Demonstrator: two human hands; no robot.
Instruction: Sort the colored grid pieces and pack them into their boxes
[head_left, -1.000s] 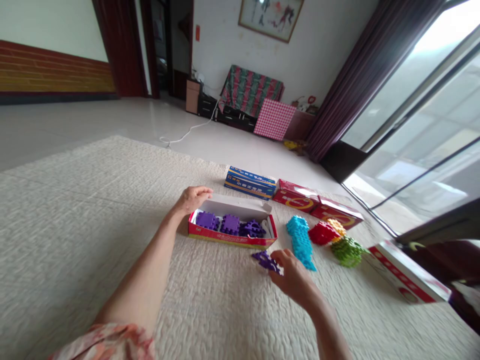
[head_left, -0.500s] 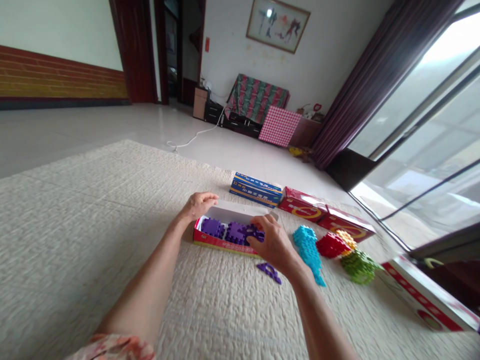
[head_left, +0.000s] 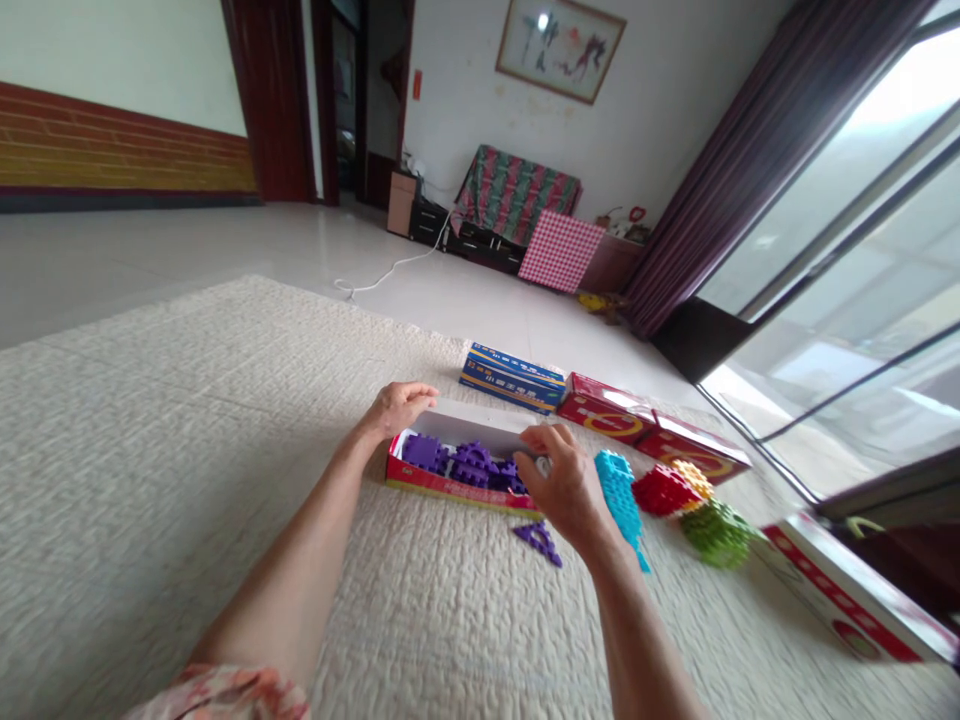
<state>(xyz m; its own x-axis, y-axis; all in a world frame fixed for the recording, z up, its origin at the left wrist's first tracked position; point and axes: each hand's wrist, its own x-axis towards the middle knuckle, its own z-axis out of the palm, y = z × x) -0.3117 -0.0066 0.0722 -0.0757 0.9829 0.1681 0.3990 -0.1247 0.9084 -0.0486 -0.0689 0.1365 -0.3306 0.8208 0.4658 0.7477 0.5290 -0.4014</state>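
Note:
An open red box (head_left: 450,489) with white inner walls lies on the cream mat, holding several purple plastic building pieces (head_left: 472,465). My left hand (head_left: 405,405) is closed on the raised white flap at the box's back left corner. Over the right end of the box, my right hand (head_left: 559,475) has its thumb and fingers apart, with nothing visible between them; it hides that end. A purple triangular piece (head_left: 538,542) rests on the mat just in front of the box. Right of my right hand lies a cluster of light blue pieces (head_left: 619,490).
Behind the box stand a blue box (head_left: 511,385) and two dark red boxes (head_left: 604,415). Red pieces (head_left: 665,490), yellow pieces (head_left: 694,478) and green pieces (head_left: 716,532) lie to the right. A larger white and red box (head_left: 855,590) is at the far right.
My right hand has moved a little to the right and let go of a purple piece, which now lies in the box among the others. The left hand stays on the flap.

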